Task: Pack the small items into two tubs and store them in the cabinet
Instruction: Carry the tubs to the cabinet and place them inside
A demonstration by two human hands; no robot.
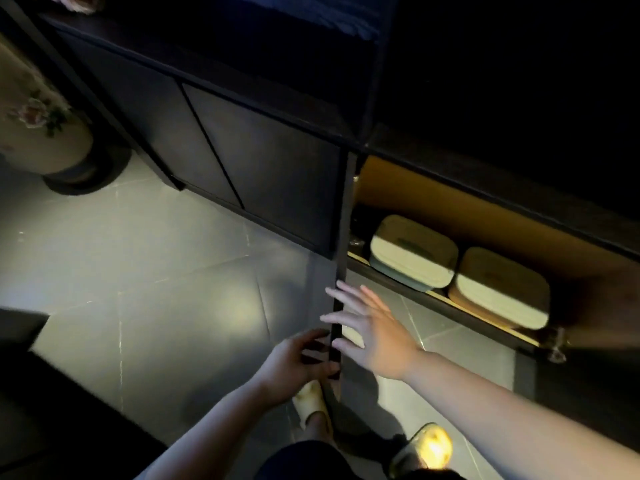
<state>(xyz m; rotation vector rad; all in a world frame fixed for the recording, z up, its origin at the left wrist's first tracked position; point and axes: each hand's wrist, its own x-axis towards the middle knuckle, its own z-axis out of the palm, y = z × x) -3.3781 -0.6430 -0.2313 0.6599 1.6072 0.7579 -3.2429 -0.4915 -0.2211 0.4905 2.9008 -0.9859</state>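
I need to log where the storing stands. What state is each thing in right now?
Cabinet door: open, edge-on to the camera.
Left tub: lidded, inside the cabinet.
Right tub: lidded, beside it.
Left hand: fingers curled on the door edge.
Right hand: open, fingers spread at the door.

Two lidded tubs (414, 252) (502, 289) are counted inside the cabinet (485, 216); two hands (294, 365) (374, 334) and two slippers (311, 400) (426, 448) are seen before it, one vase (38, 119) left of it.

Orange-lined cabinet shelf (446, 299) — two lidded tubs side by side, left tub (412, 252), right tub (502, 287).
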